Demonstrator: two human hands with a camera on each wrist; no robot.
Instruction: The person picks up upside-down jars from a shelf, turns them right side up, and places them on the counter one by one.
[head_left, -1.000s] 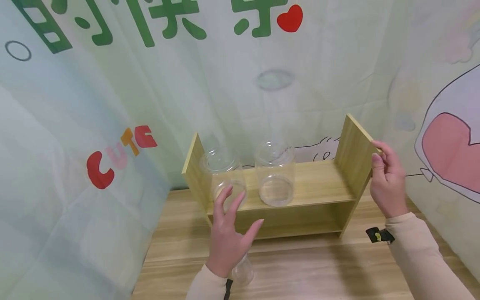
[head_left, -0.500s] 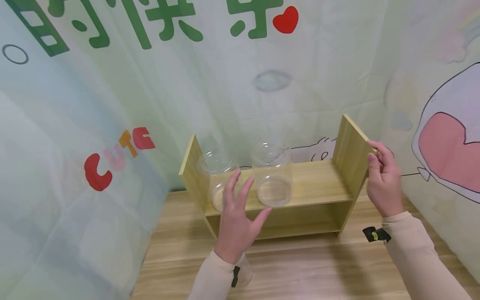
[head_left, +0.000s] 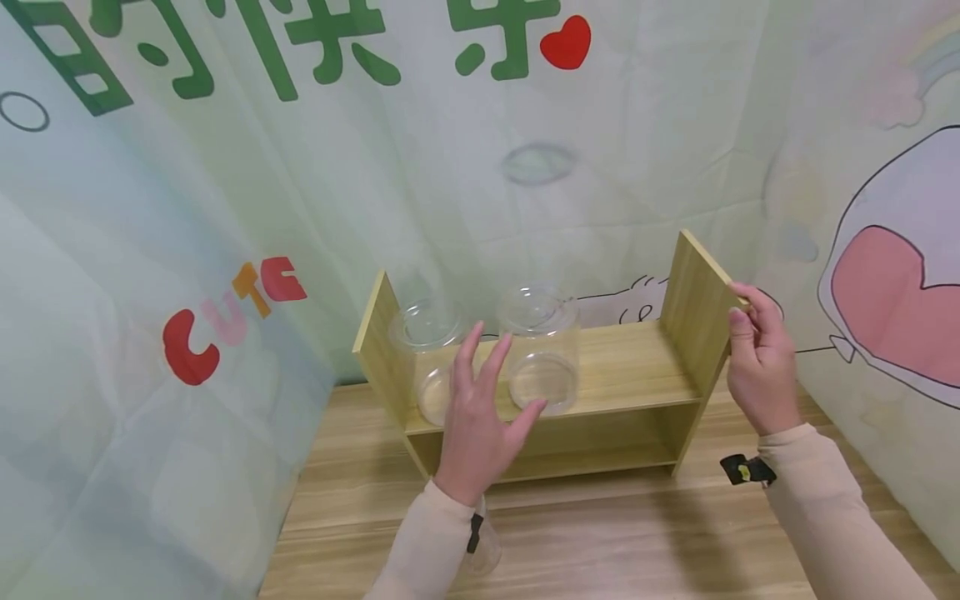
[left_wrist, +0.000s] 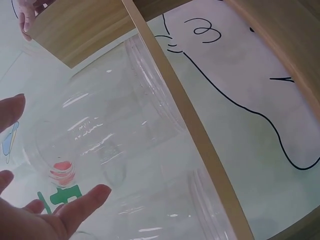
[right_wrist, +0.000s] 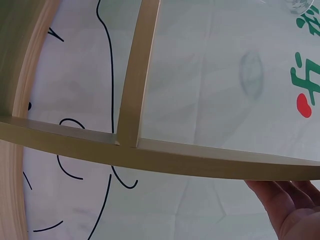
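Two clear cylindrical jars stand side by side on the upper board of a small wooden shelf [head_left: 630, 358]. My left hand [head_left: 483, 429], fingers and thumb spread, is in front of the right jar [head_left: 543, 333] and overlaps the edge of the left jar [head_left: 431, 329]. In the left wrist view its fingers [left_wrist: 90, 202] are spread near the clear jar wall [left_wrist: 100, 110], holding nothing. My right hand [head_left: 765, 362] grips the front edge of the shelf's right side panel. In the right wrist view, part of that hand [right_wrist: 292, 210] shows behind the panel [right_wrist: 200, 162].
A third clear container [head_left: 486, 550] stands on the wood-grain table [head_left: 585, 542], partly hidden by my left wrist. The shelf's lower compartment [head_left: 592, 442] lies under the jars. A printed curtain [head_left: 450, 208] hangs close behind and on both sides.
My left hand has moved right and slightly up, from in front of the left jar toward the right jar. My right hand keeps its grip on the shelf. The view has shifted slightly.
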